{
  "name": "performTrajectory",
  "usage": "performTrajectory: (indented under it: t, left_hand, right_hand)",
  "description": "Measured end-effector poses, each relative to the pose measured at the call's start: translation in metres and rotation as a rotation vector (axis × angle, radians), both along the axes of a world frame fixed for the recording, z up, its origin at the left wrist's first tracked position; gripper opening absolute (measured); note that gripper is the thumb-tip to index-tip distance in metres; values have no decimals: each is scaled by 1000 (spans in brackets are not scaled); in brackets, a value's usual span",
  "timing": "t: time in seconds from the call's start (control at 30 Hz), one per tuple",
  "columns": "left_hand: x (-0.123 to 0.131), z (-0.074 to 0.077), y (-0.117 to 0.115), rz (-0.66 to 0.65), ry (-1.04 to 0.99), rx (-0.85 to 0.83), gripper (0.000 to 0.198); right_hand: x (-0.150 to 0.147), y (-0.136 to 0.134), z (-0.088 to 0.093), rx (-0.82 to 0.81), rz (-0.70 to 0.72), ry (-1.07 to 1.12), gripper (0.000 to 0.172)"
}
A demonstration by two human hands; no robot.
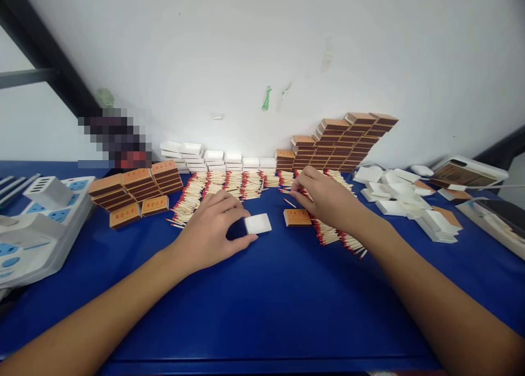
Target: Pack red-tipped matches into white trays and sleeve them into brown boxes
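A white matchbox tray point(258, 223) sits on the blue table, its left end between the thumb and index finger of my left hand point(215, 228). To the right, my right hand point(322, 195) is closed in a pinch over the loose matches point(328, 234). A red-headed match shows at its fingertips; how many sticks the pinch holds I cannot tell. Just below that hand lies an orange matchbox sleeve point(297, 217). Rows of red-headed matches point(213, 183) spread behind both hands, partly covered by them.
Stacked matchboxes point(340, 146) climb along the wall at right; more matchboxes point(137, 184) stand at left. White trays point(213, 157) line the wall. Loose trays point(397, 190) are heaped right, near a white device point(470, 171). A power strip point(61, 245) occupies the left edge.
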State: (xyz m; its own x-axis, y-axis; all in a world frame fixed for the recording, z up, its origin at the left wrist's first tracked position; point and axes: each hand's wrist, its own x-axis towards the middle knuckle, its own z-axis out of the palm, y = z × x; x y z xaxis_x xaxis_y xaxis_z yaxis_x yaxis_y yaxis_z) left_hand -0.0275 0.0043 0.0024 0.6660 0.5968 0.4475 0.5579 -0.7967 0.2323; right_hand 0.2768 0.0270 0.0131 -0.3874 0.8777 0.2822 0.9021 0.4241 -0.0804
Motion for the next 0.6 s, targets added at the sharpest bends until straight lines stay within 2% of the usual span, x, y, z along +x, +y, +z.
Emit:
performTrajectory:
  t: [0.17, 0.3, 0.4, 0.6]
  left_hand:
    - [0, -1, 1, 1, -14, 7, 27]
    - [0, 0, 2, 7, -51, 17, 27]
    - [0, 1, 2, 1, -59, 18, 27]
    - [0, 0, 3, -36, -70, 26, 25]
  right_hand:
    - [-12, -13, 11, 52, 78, 158, 13]
    - [-32, -31, 16, -93, 194, 299, 14]
    - [-45, -41, 12, -189, 247, 291, 10]
    - [-56, -47, -1, -182, 291, 196, 10]
